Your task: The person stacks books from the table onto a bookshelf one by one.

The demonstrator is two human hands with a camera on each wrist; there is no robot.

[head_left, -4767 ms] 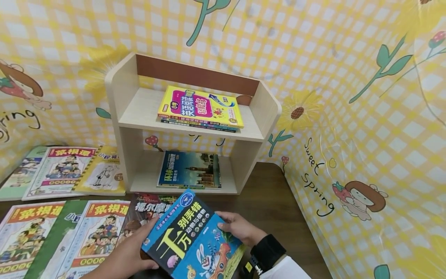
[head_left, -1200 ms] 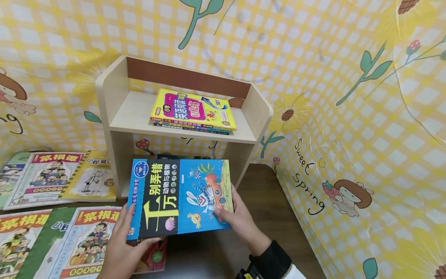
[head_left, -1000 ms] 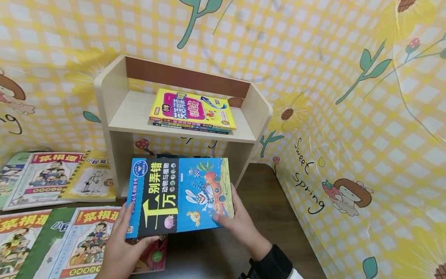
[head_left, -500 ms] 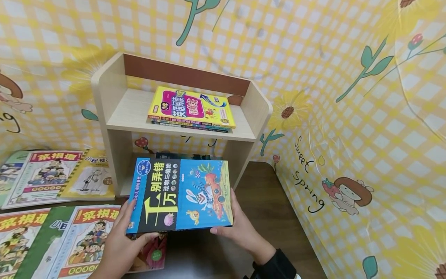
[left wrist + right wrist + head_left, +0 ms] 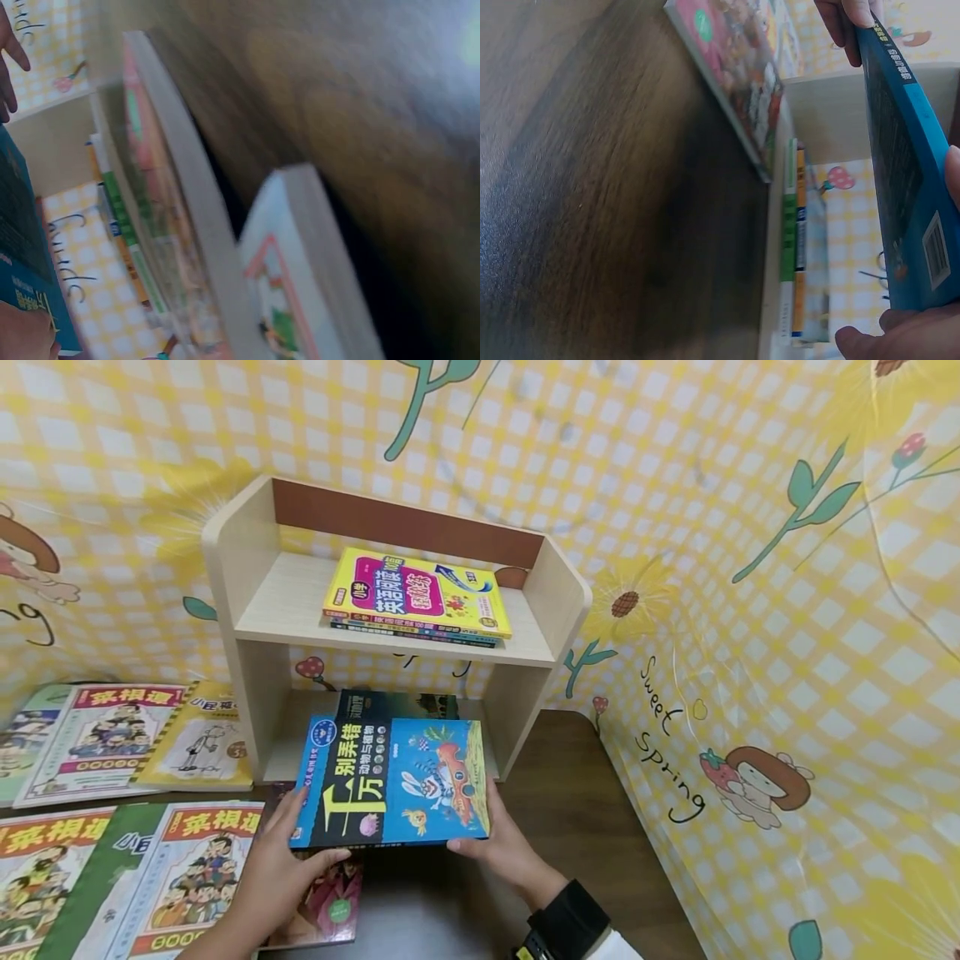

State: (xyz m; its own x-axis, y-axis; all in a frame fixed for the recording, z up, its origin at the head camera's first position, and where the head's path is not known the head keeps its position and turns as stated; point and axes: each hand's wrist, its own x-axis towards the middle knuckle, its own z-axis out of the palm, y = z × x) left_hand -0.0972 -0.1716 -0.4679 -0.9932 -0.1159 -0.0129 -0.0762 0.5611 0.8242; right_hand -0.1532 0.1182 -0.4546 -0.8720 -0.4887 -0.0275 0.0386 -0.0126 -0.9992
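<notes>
A blue and black children's book [image 5: 435, 777] with a cartoon rabbit on its cover is held in the air, cover up, before the lower shelf of a small wooden bookshelf [image 5: 251, 710]. My left hand [image 5: 273, 877] grips its left edge, thumb at the near side. The right hand [image 5: 510, 852] holds its right edge, with fingers underneath. From below, the right wrist view shows the book's back cover [image 5: 900, 195] and barcode. Behind it, a dark blue-green book [image 5: 397, 705] on the lower shelf is partly hidden.
On the upper shelf lies a stack topped by a yellow book [image 5: 420, 593]. Comic books [image 5: 198, 877] cover the table's left side. Below the left hand lies a reddish book [image 5: 330, 906]. The brown tabletop [image 5: 585, 827] extends right, towards a patterned cloth wall [image 5: 750, 693].
Tilted nearer the front edge at first, the book has been turned level and raised before the lower shelf. In the last half second it has shifted slightly, uncovering more of the book behind.
</notes>
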